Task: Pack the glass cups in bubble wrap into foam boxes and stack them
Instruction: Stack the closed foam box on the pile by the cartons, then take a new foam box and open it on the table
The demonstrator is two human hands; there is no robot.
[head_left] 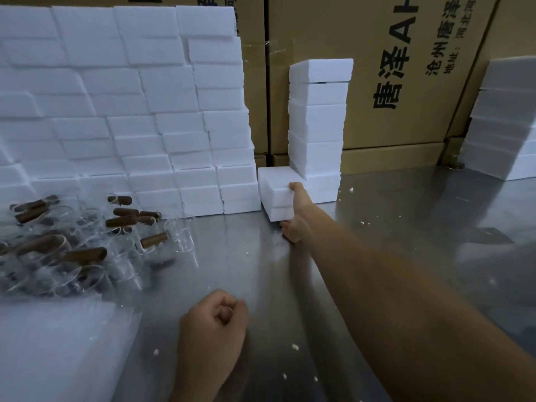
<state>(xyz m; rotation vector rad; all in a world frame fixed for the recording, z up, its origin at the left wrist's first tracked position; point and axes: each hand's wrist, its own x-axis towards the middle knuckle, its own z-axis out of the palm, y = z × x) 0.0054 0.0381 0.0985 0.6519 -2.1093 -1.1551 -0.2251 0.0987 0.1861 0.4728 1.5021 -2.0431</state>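
Observation:
My right hand reaches far across the metal table and grips a closed white foam box by its right side, thumb on top, fingers under its lower edge. The box stands on the table between a large wall of stacked foam boxes and a narrow tower of foam boxes. My left hand rests near the table's front, fingers curled into a fist, holding nothing. Several glass cups with brown wooden handles lie in a heap at the left. A sheet of bubble wrap lies at the lower left.
Tall cardboard cartons with black print stand behind the foam stacks. Another foam stack rises at the far right. Small white foam crumbs are scattered over the table.

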